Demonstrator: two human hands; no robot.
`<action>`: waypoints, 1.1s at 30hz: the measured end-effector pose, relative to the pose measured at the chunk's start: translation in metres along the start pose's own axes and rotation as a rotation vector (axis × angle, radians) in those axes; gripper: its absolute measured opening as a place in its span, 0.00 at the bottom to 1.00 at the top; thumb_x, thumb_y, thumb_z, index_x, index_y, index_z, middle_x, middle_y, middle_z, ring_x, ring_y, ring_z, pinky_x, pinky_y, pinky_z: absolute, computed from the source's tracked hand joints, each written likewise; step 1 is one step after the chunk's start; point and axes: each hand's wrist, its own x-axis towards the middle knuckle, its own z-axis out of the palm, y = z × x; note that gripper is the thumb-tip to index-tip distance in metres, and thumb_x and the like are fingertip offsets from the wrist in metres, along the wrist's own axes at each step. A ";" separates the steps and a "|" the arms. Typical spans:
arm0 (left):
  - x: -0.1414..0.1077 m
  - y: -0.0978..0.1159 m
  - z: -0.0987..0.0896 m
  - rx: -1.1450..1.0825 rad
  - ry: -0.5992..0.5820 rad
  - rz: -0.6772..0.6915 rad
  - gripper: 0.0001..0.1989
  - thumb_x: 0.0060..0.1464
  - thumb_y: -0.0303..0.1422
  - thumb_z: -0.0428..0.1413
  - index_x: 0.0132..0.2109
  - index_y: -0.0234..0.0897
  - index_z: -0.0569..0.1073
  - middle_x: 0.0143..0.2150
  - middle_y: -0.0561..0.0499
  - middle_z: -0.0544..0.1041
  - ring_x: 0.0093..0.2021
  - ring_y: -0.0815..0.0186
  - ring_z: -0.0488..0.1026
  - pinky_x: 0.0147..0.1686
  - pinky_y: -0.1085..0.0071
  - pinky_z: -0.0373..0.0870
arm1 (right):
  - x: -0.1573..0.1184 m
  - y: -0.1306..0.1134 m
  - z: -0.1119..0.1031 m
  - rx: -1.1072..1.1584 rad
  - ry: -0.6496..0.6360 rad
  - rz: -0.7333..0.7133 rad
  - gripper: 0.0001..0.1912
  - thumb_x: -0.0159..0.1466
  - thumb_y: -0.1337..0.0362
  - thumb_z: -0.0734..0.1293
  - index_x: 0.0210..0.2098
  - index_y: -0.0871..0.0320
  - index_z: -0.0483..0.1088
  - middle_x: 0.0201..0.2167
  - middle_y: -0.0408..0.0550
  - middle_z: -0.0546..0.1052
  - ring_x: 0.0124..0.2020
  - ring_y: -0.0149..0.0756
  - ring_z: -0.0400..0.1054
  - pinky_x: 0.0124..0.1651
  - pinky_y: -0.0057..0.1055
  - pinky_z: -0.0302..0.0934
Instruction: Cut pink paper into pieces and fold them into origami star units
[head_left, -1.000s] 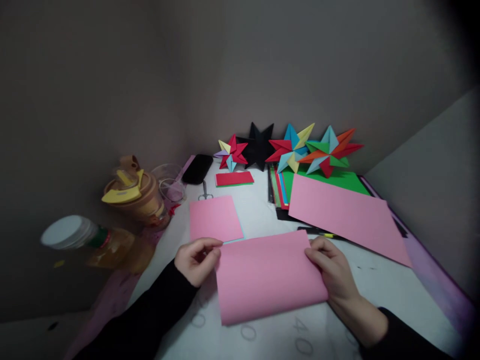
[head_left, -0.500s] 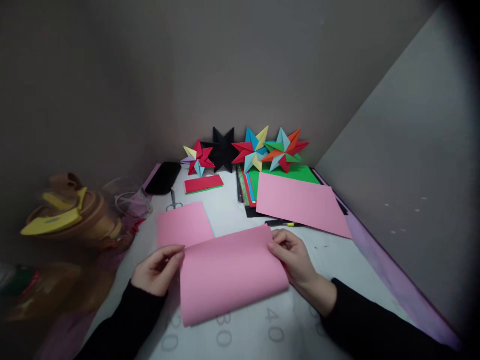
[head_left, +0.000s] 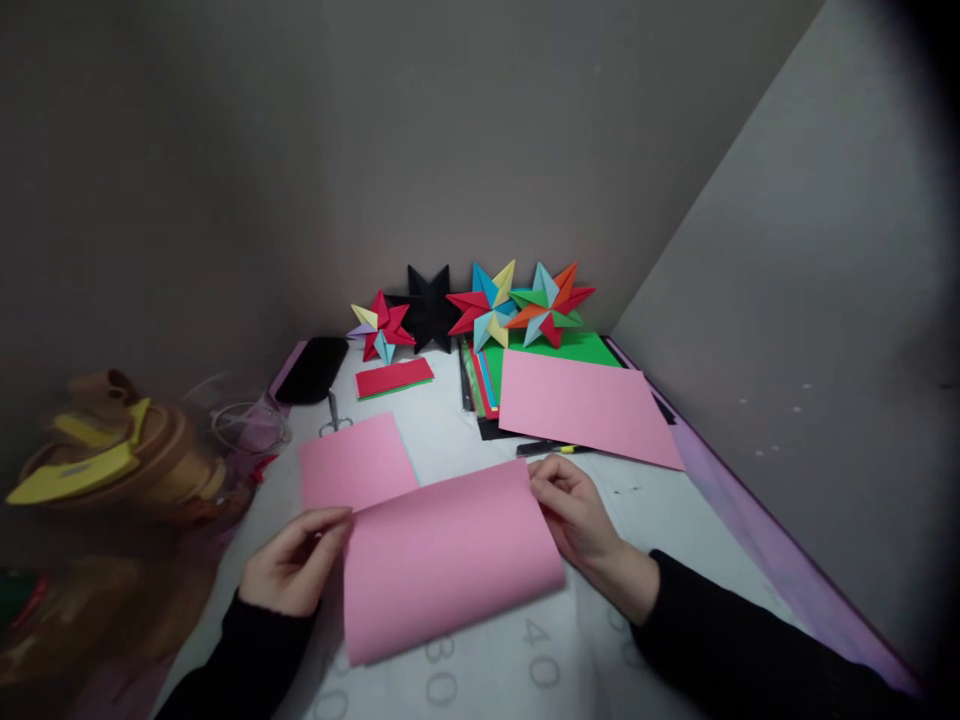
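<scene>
Between my hands is a pink sheet of paper (head_left: 450,565), bent over on itself with a rounded fold along the near side. My left hand (head_left: 294,560) pinches its far left corner between thumb and fingers. At the far right corner, my right hand (head_left: 581,520) grips the paper, closed on its edge. Just beyond lies a smaller pink paper (head_left: 356,462), partly covered by the bent sheet, with a light blue edge showing at its right. Small scissors (head_left: 335,418) rest behind it.
Several folded paper stars (head_left: 493,306) lean on the wall. A pink sheet (head_left: 585,405) covers part of a stack of coloured paper (head_left: 551,348), with a cutter (head_left: 544,449) in front. Red paper (head_left: 394,377) and a black phone (head_left: 313,369) lie left. A yellow-handled item sits on a brown pot (head_left: 172,450).
The whole view has shifted, so everything sits slightly further left and lower. Both hands keep hold of the pink sheet, and its bend looks almost the same.
</scene>
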 end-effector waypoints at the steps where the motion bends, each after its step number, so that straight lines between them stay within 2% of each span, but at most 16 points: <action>1: 0.000 0.000 0.000 0.002 0.005 0.004 0.07 0.46 0.37 0.59 0.33 0.42 0.77 0.31 0.53 0.79 0.33 0.65 0.74 0.38 0.73 0.69 | 0.000 -0.001 0.001 0.019 -0.012 0.018 0.12 0.50 0.62 0.73 0.21 0.56 0.65 0.24 0.41 0.70 0.26 0.31 0.61 0.31 0.30 0.55; 7: 0.000 -0.005 -0.001 0.043 0.037 -0.018 0.08 0.45 0.39 0.60 0.33 0.42 0.78 0.32 0.53 0.79 0.34 0.65 0.74 0.39 0.73 0.68 | -0.001 -0.007 0.004 0.099 -0.063 0.065 0.10 0.50 0.62 0.73 0.24 0.55 0.67 0.24 0.40 0.71 0.24 0.31 0.62 0.30 0.29 0.56; 10: 0.000 -0.007 -0.001 0.061 0.038 -0.033 0.10 0.44 0.41 0.60 0.34 0.42 0.78 0.32 0.53 0.79 0.34 0.65 0.74 0.38 0.73 0.68 | -0.001 -0.008 0.003 0.103 -0.059 0.041 0.11 0.49 0.61 0.74 0.29 0.53 0.69 0.30 0.41 0.73 0.28 0.32 0.64 0.33 0.30 0.57; 13: 0.001 -0.008 -0.001 0.100 0.046 -0.054 0.11 0.44 0.42 0.59 0.34 0.41 0.78 0.32 0.53 0.79 0.34 0.64 0.74 0.37 0.73 0.68 | -0.001 -0.008 0.004 0.091 -0.084 -0.005 0.11 0.49 0.61 0.74 0.29 0.53 0.69 0.34 0.43 0.73 0.33 0.34 0.65 0.36 0.31 0.58; 16: 0.001 -0.008 -0.002 0.098 0.059 -0.038 0.11 0.44 0.42 0.59 0.33 0.41 0.78 0.31 0.53 0.79 0.34 0.65 0.74 0.38 0.73 0.68 | 0.000 -0.008 0.004 0.071 -0.104 0.002 0.09 0.50 0.59 0.73 0.26 0.55 0.70 0.32 0.44 0.73 0.31 0.34 0.64 0.35 0.31 0.57; 22: -0.002 -0.003 0.000 0.053 0.084 0.028 0.09 0.44 0.40 0.60 0.33 0.42 0.78 0.31 0.55 0.79 0.33 0.68 0.74 0.37 0.76 0.69 | 0.000 -0.007 0.004 0.050 -0.068 0.060 0.10 0.51 0.59 0.72 0.21 0.57 0.71 0.20 0.41 0.69 0.22 0.30 0.57 0.28 0.29 0.52; 26: -0.005 -0.001 0.001 0.038 0.093 0.097 0.07 0.46 0.38 0.59 0.32 0.43 0.77 0.31 0.56 0.79 0.33 0.68 0.74 0.38 0.76 0.69 | 0.001 -0.008 0.004 0.011 -0.031 0.044 0.10 0.51 0.60 0.72 0.19 0.57 0.70 0.19 0.41 0.68 0.22 0.29 0.56 0.28 0.29 0.50; 33: -0.006 -0.004 0.002 0.021 0.080 0.122 0.07 0.46 0.37 0.59 0.34 0.42 0.77 0.32 0.55 0.79 0.33 0.68 0.74 0.39 0.74 0.69 | 0.004 -0.009 0.003 0.045 0.000 0.002 0.12 0.49 0.68 0.72 0.17 0.57 0.64 0.20 0.40 0.68 0.24 0.30 0.58 0.29 0.29 0.50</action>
